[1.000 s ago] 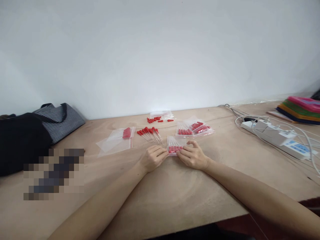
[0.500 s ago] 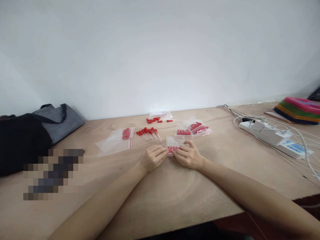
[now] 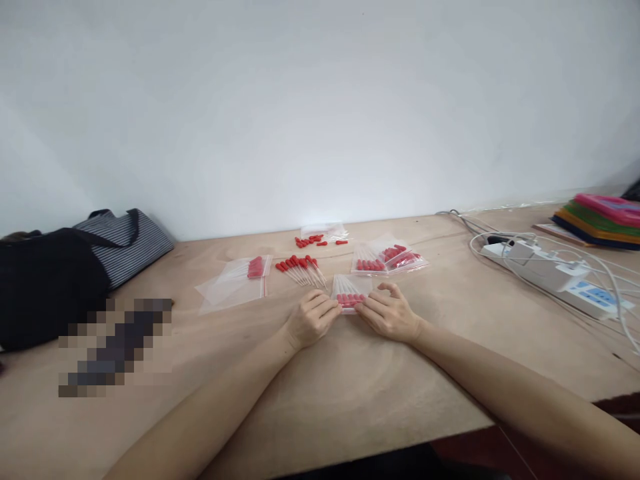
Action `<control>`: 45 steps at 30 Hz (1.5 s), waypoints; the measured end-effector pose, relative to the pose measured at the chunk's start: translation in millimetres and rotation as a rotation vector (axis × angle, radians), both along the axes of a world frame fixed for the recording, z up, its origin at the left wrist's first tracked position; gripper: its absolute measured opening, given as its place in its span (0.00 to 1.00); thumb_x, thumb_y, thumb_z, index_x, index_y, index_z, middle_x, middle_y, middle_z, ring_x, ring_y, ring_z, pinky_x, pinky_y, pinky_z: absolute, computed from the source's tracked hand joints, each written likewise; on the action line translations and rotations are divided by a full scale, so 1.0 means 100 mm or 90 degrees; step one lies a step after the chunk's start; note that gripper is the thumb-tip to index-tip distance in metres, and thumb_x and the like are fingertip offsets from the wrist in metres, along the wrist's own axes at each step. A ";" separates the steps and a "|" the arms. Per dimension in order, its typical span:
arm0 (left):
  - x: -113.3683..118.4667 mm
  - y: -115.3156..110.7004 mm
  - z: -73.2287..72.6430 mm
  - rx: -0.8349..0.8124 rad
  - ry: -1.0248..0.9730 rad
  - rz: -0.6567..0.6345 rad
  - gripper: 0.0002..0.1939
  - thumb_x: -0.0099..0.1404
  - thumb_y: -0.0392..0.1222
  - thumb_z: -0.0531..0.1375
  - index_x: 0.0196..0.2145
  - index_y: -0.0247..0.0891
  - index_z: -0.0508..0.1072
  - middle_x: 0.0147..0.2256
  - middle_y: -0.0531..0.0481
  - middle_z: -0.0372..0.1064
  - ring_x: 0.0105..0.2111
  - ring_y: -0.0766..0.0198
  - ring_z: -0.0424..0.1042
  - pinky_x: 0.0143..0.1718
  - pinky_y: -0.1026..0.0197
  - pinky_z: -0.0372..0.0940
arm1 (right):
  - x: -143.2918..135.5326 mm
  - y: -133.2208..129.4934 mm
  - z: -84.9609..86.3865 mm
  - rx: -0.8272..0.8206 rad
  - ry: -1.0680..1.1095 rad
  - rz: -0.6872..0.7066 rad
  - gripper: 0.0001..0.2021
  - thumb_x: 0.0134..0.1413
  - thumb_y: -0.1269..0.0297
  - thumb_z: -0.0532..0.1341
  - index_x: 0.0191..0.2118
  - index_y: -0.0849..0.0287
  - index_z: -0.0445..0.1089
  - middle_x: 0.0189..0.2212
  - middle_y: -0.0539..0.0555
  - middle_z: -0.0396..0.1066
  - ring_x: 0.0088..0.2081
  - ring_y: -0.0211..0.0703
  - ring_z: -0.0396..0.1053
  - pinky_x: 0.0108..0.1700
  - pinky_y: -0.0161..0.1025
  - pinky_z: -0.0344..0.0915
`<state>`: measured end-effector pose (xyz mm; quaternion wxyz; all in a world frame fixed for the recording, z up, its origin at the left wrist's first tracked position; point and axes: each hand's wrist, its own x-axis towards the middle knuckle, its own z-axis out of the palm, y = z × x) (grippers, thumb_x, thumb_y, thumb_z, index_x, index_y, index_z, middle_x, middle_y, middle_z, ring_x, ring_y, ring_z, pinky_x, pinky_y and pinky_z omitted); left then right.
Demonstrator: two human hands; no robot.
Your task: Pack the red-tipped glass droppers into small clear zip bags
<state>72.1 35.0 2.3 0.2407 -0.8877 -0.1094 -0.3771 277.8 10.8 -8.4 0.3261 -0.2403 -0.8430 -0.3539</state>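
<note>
A small clear bag (image 3: 352, 288) with several red-capped droppers lies on the table in front of me, its red-striped edge toward me. My left hand (image 3: 313, 318) pinches the bag's near left corner, fingers closed. At its near right edge, my right hand (image 3: 390, 312) presses with closed fingers, the index finger curled up. Just behind my left hand, loose red-topped droppers (image 3: 303, 269) are fanned out. Filled bags (image 3: 370, 260) lie behind my right hand. Another bag with red tops (image 3: 255, 267) rests on flat clear bags (image 3: 225, 288) to the left.
Loose red caps (image 3: 310, 241) and a clear bag (image 3: 327, 231) lie near the wall. On the right are a white power strip (image 3: 550, 273) with cables and stacked coloured trays (image 3: 600, 220). A black bag (image 3: 50, 287) and a pixelated object (image 3: 120, 347) are at left.
My hands have moved slightly apart along the bag's near edge, so more of its red tops show. The whole view has shifted a little.
</note>
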 end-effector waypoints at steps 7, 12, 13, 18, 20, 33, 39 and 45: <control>0.00 0.00 -0.01 -0.004 0.019 0.006 0.14 0.63 0.32 0.52 0.20 0.35 0.64 0.19 0.53 0.65 0.20 0.69 0.62 0.26 0.62 0.58 | 0.29 -0.08 -0.03 -0.005 0.011 -0.024 0.08 0.52 0.74 0.55 0.24 0.61 0.64 0.17 0.46 0.61 0.23 0.31 0.56 0.41 0.39 0.52; -0.02 0.03 -0.05 -0.021 0.039 -0.032 0.13 0.63 0.34 0.54 0.21 0.36 0.65 0.18 0.54 0.65 0.19 0.70 0.61 0.23 0.64 0.57 | 0.23 -0.07 0.01 -0.065 0.004 -0.057 0.07 0.54 0.68 0.54 0.28 0.60 0.67 0.20 0.48 0.65 0.25 0.33 0.59 0.37 0.37 0.52; -0.02 0.03 -0.05 -0.028 0.040 -0.038 0.12 0.63 0.34 0.54 0.21 0.36 0.65 0.19 0.54 0.65 0.19 0.70 0.62 0.23 0.65 0.57 | 0.19 -0.07 0.01 -0.085 0.003 -0.071 0.06 0.54 0.66 0.54 0.31 0.60 0.67 0.23 0.50 0.67 0.26 0.34 0.60 0.36 0.37 0.52; -0.01 -0.09 -0.01 -0.145 -0.019 -0.025 0.05 0.62 0.37 0.56 0.28 0.37 0.67 0.25 0.52 0.69 0.25 0.67 0.67 0.28 0.64 0.62 | 0.09 -0.11 -0.03 -0.124 0.006 -0.130 0.07 0.52 0.70 0.54 0.36 0.60 0.68 0.30 0.51 0.70 0.26 0.33 0.62 0.27 0.35 0.50; -0.01 -0.16 0.00 -0.358 -0.145 0.050 0.07 0.62 0.43 0.55 0.36 0.38 0.67 0.31 0.49 0.68 0.27 0.66 0.68 0.30 0.64 0.64 | 0.10 -0.13 -0.03 -0.109 0.031 -0.111 0.07 0.52 0.71 0.54 0.35 0.59 0.68 0.29 0.50 0.70 0.23 0.31 0.61 0.25 0.35 0.49; 0.16 -0.35 0.13 -1.170 -0.465 0.012 0.21 0.45 0.42 0.66 0.37 0.30 0.68 0.21 0.49 0.69 0.20 0.66 0.68 0.22 0.65 0.63 | 0.12 -0.22 0.00 -0.149 -0.007 0.108 0.12 0.56 0.69 0.48 0.43 0.63 0.63 0.34 0.56 0.69 0.32 0.36 0.67 0.30 0.33 0.63; -0.19 0.05 0.22 -0.980 -0.699 0.111 0.19 0.48 0.41 0.65 0.37 0.32 0.69 0.27 0.49 0.70 0.24 0.67 0.69 0.27 0.66 0.65 | 0.26 -0.13 -0.01 -0.211 0.125 0.012 0.13 0.52 0.64 0.55 0.44 0.60 0.63 0.36 0.56 0.68 0.29 0.34 0.67 0.26 0.31 0.63; -0.87 0.83 0.25 -0.744 -0.900 0.382 0.15 0.60 0.38 0.58 0.44 0.30 0.64 0.39 0.44 0.65 0.35 0.63 0.69 0.36 0.59 0.65 | 0.26 -0.05 -0.06 -0.231 0.139 -0.012 0.11 0.54 0.67 0.53 0.43 0.59 0.63 0.36 0.56 0.67 0.28 0.34 0.66 0.26 0.31 0.61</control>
